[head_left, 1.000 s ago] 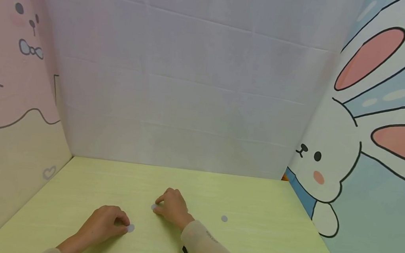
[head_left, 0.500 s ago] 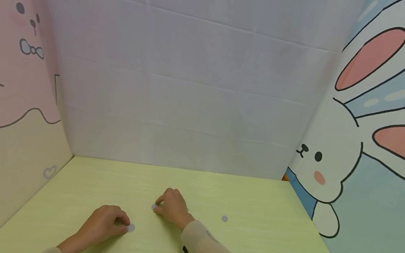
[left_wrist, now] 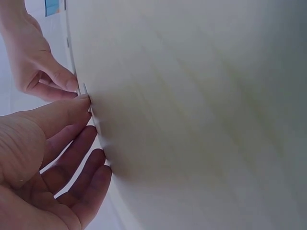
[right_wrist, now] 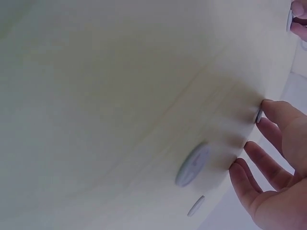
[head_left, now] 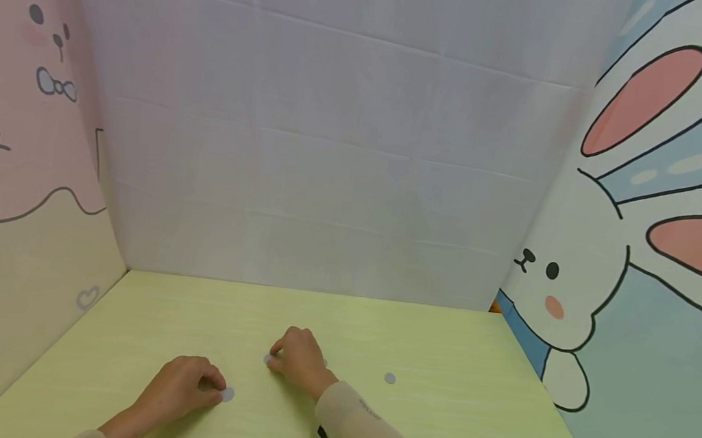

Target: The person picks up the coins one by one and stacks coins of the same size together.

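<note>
On the yellow-green table lie several small flat grey discs. My left hand (head_left: 179, 388) pinches one grey disc (head_left: 228, 394) at its edge between thumb and forefinger, close to the tabletop. Farther back and to the right, my right hand (head_left: 299, 359) has its thumb and forefinger on a second disc (head_left: 268, 359), most of it covered by the fingertips. In the right wrist view this pinched disc (right_wrist: 259, 115) shows as a thin edge between thumb and finger, and the other fingertips rest on the table. A further disc (head_left: 325, 363) peeks out from behind the right hand.
Right of the right hand a loose disc (head_left: 390, 378) lies flat on the table (head_left: 465, 420). A white sheet (head_left: 332, 142) closes off the back. Cartoon-printed panels stand at the left (head_left: 27, 242) and right (head_left: 644, 352) sides.
</note>
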`<state>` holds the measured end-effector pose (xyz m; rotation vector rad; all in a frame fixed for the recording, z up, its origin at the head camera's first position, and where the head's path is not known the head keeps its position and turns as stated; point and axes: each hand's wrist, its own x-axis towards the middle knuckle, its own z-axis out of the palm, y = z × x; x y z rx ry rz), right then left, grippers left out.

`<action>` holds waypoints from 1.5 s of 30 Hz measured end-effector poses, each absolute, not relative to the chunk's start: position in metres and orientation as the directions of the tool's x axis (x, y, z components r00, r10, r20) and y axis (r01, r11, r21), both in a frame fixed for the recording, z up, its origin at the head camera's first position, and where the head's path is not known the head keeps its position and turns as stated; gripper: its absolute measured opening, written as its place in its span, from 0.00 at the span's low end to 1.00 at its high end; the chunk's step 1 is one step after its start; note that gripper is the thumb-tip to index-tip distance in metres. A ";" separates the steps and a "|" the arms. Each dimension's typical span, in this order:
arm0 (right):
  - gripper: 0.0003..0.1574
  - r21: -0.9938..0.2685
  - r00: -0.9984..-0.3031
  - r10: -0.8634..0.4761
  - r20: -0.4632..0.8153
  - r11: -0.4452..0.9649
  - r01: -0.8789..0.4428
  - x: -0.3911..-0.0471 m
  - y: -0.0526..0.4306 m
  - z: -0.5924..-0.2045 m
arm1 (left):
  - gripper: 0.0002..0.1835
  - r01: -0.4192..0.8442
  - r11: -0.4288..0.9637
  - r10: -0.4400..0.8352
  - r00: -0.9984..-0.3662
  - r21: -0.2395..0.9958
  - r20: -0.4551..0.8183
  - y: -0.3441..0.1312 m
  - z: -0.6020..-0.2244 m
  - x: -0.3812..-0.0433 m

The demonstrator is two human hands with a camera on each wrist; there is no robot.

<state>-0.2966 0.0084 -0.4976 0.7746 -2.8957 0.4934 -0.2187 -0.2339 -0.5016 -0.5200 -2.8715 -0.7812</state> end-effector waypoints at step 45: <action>0.07 -0.427 -0.815 -0.546 0.195 0.701 -0.571 -0.267 0.008 -0.494 | 0.08 0.337 0.778 0.284 -0.942 0.531 0.181 -0.237 -0.500 -0.218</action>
